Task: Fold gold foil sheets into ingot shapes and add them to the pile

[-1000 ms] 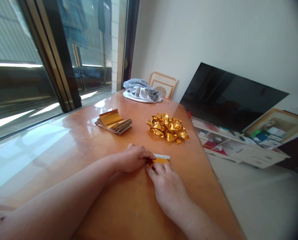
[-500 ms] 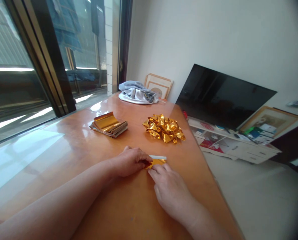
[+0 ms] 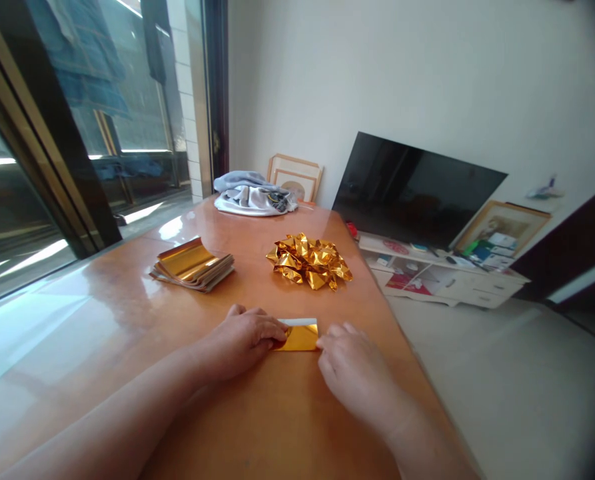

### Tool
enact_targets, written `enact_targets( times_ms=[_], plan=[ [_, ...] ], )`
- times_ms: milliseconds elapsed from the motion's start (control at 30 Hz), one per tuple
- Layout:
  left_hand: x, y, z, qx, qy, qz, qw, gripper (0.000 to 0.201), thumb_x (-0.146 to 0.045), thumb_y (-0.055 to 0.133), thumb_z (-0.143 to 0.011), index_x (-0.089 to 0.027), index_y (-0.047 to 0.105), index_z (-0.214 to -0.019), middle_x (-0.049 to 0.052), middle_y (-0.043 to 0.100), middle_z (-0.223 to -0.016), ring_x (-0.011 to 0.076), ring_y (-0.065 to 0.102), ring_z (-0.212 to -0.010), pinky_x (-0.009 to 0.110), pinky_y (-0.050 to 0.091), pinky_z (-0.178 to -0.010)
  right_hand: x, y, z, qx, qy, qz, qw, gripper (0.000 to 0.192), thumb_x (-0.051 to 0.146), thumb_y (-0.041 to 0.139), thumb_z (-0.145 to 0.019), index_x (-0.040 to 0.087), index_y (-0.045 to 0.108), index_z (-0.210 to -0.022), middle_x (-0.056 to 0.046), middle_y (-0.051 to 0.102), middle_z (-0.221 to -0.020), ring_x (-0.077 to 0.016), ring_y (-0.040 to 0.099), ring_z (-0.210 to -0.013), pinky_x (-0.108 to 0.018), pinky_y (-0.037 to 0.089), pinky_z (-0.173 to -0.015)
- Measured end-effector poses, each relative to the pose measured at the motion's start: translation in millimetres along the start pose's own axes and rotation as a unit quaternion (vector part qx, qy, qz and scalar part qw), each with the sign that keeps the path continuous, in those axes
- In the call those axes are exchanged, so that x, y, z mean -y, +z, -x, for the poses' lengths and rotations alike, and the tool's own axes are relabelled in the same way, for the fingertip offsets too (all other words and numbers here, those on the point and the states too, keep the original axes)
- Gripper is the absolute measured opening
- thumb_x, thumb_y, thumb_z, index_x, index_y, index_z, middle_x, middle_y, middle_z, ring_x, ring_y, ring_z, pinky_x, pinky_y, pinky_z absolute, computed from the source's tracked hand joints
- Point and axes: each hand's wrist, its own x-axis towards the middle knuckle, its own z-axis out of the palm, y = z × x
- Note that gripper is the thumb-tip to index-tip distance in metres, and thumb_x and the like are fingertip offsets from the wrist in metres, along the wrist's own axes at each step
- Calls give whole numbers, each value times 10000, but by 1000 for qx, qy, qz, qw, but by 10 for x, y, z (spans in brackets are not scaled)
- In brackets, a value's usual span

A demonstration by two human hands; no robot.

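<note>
A sheet of gold foil paper (image 3: 301, 338) lies folded flat on the table in front of me, with a pale strip showing along its far edge. My left hand (image 3: 244, 337) presses down on its left end, fingers together and covering that part. At the paper's lower right corner, the curled fingertips of my right hand (image 3: 354, 363) touch the edge. Beyond my left hand sits a stack of gold foil sheets (image 3: 192, 265), its top sheet curling up. A heap of folded gold foil pieces (image 3: 310, 261) rests beyond the paper.
The glossy wooden table (image 3: 257, 427) stretches away from me. At its far end lie a bundle of grey cloth (image 3: 252, 193) and leaning picture frames (image 3: 297, 177). Glass sliding doors (image 3: 37, 133) stand on the left. A television (image 3: 412, 190) and a low white cabinet (image 3: 467, 287) are to the right.
My right hand has moved right across the paper to its right corner, uncovering more gold surface. My left hand stays on the left end. The view has swung slightly to the right.
</note>
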Motion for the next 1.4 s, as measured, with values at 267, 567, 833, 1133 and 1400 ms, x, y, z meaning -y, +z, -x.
enact_targets(
  times_ms=[267,567,833,1133,1400],
  plan=[
    [-40,-41,-14,11,-6,39,999,364,-115,497,-899,-348,707,-1083,-43,742,-1159,214,629,-1108,377,328,-976,156,289,-185,-73,-88,-232,966,317,25,469,-871,201,636,-1076,-39,666,-1040,-173,586,-1000,-264,441,-872],
    [52,-40,39,-21,-81,89,993,331,-106,506,-806,-247,596,-1091,5,692,-1062,199,629,-957,344,410,-910,307,334,-210,-78,-24,-181,980,127,186,647,-850,224,592,-958,-18,661,-971,-203,592,-921,-293,410,-767],
    [117,-2,49,-24,-68,99,992,344,-79,509,-752,-241,584,-1047,-13,662,-1026,186,624,-933,354,399,-921,332,372,-253,-74,-49,-151,985,42,281,675,-910,254,655,-934,-14,672,-1019,-225,592,-1000,-313,433,-808],
    [140,-9,51,-17,-21,82,996,248,-113,525,-819,-243,638,-997,6,669,-1088,187,635,-986,338,400,-960,325,360,-270,-64,-66,-131,987,129,292,606,-966,265,715,-1029,-41,680,-1062,-239,599,-1034,-328,459,-834],
    [145,-60,57,8,-8,96,995,196,-156,583,-851,-254,655,-1005,-1,672,-1115,189,632,-1023,337,400,-972,309,376,-285,-67,-65,-139,986,116,302,626,-953,276,717,-1020,-32,688,-1045,-231,608,-1003,-327,467,-821]
  ],
)
